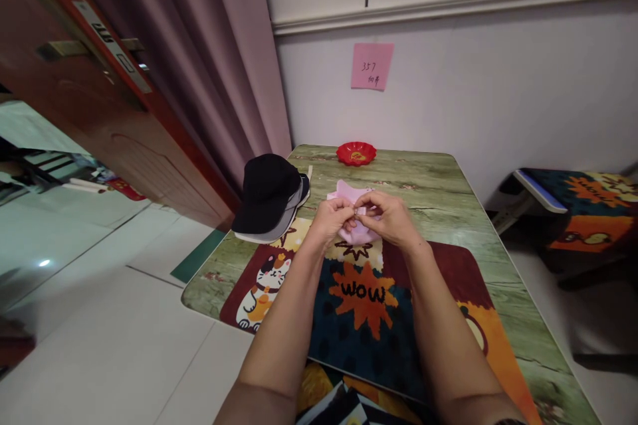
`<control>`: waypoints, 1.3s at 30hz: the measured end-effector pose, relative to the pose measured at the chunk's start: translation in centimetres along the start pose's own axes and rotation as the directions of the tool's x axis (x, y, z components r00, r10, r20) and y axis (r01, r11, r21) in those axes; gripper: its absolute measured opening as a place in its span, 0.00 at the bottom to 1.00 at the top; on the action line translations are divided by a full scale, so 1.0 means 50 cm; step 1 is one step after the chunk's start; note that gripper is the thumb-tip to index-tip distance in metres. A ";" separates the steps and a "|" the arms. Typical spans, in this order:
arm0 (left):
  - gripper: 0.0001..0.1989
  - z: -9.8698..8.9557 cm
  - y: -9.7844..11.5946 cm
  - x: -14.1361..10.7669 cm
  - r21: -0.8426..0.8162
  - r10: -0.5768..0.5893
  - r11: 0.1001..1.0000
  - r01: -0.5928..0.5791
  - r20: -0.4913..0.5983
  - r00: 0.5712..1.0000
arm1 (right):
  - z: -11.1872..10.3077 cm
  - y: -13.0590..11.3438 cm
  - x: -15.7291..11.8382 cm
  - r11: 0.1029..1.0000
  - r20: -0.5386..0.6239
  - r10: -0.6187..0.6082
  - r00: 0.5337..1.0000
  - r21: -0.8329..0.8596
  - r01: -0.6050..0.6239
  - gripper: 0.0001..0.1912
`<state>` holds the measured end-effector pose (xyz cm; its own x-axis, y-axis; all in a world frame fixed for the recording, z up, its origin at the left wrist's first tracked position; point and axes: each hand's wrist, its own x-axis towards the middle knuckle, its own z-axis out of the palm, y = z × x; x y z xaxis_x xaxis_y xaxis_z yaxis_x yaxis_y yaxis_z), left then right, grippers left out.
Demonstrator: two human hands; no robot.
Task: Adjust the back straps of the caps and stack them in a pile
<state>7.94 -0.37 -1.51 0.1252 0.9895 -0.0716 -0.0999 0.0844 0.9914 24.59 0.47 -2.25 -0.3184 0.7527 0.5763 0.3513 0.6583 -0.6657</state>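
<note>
A piece of light pink fabric (363,234) lies bunched at the middle of the table, partly hidden by both hands. My left hand (333,219) pinches it from the left, with thumb and index finger together. From the right, my right hand (389,216) pinches the same fabric, its fingertips meeting those of my left hand. Something small shows between the fingertips, too small to make out. Under the forearms is a colourful mat (361,292) with a cat figure and the word WOW.
Black and grey caps (272,192) are stacked at the table's left edge. A red scalloped dish (356,153) sits at the back of the wood-patterned table (433,179). Behind is a wall with a pink note (372,66). A second mat-covered surface (593,206) stands at the right.
</note>
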 end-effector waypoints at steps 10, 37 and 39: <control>0.04 -0.004 -0.002 0.003 0.164 0.099 0.984 -0.072 -0.160 0.982 | 0.000 0.008 0.000 0.998 -0.074 0.021 0.997 -0.056 -0.025 0.12; 0.05 -0.032 0.003 0.004 0.730 0.442 0.661 -0.173 -0.192 0.876 | -0.020 0.017 0.000 0.983 -0.021 0.172 0.985 -0.064 -0.173 0.10; 0.03 -0.035 0.000 0.005 0.709 0.461 0.670 -0.219 -0.166 0.871 | -0.019 0.016 0.001 0.984 -0.020 0.171 0.985 -0.054 -0.172 0.10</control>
<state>6.27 0.10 -1.72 -0.1012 0.9207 0.3769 0.6059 -0.2435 0.7574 25.69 1.03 -2.30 -0.2365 0.8540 0.4633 0.4478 0.5190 -0.7281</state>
